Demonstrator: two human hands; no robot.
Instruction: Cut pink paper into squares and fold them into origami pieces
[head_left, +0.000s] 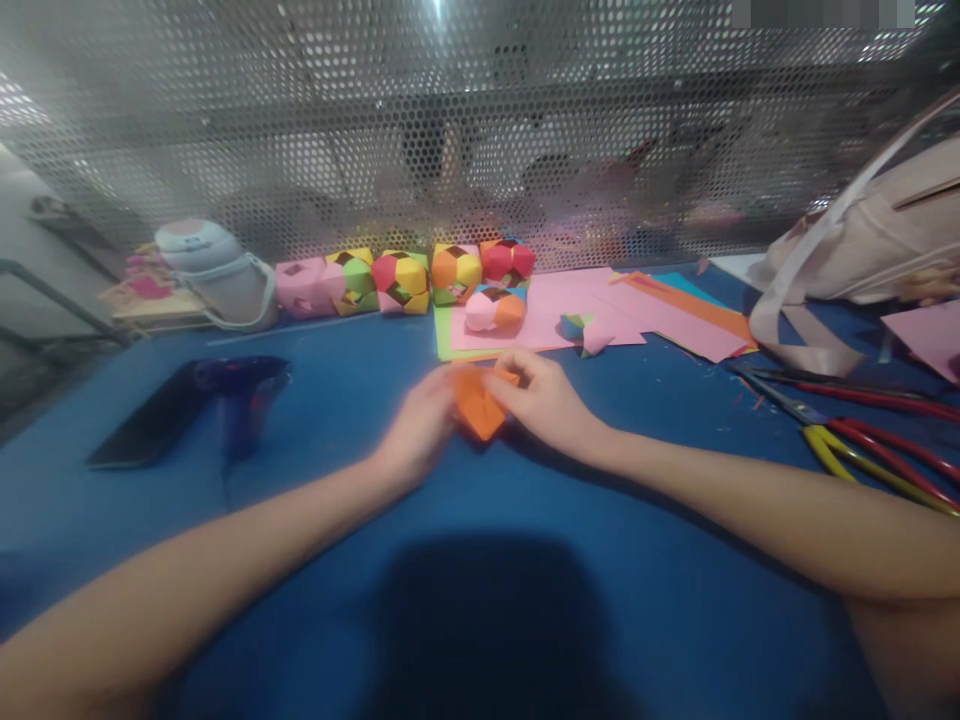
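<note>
Between my two hands is a piece of folded orange paper (482, 408), held just above the blue table with a point facing me. My left hand (420, 415) grips its left side, and its fingers are partly blurred and tucked behind the paper. On the other side my right hand (551, 403) pinches the paper's right edge between thumb and fingers. Beyond the hands lie a small pink, green and blue folded piece (589, 333) and a pink and orange folded paper ball (495, 311).
Several colourful paper balls (401, 280) line the back beside a pale lidded container (217, 275). To the left sit a blue glue gun (241, 395) and a dark phone (154, 420). Coloured sheets (555, 310), scissors (817, 420) and a beige bag (877, 230) occupy the right. Perforated metal (480, 130) stands behind.
</note>
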